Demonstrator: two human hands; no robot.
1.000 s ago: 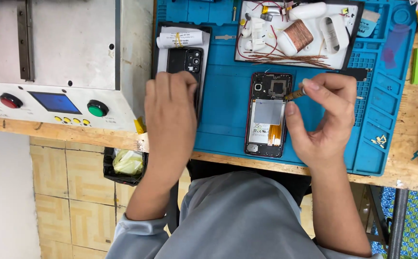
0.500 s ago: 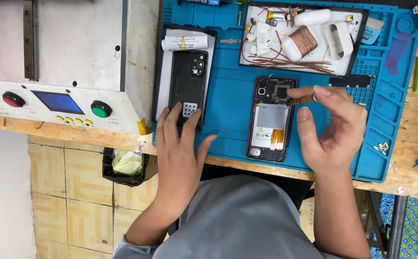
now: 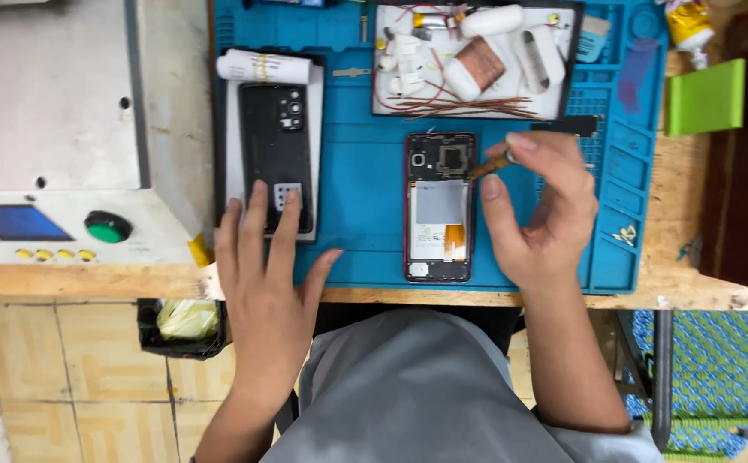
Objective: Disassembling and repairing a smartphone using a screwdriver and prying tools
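The opened phone (image 3: 440, 207) lies on the blue mat (image 3: 361, 171), long axis running away from the person, camera end far. The right hand (image 3: 535, 210) pinches a small tool (image 3: 490, 165) over its top. The left hand (image 3: 264, 257), fingers spread, has slid onto the black phone (image 3: 276, 146).

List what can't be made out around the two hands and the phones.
- Head view: the tool tip over the opened phone is too small to identify.
- The right hand hides the tool's handle.
- The left hand fingers cover the black back cover lower end.
- Parts in the white tray are too small and tangled.
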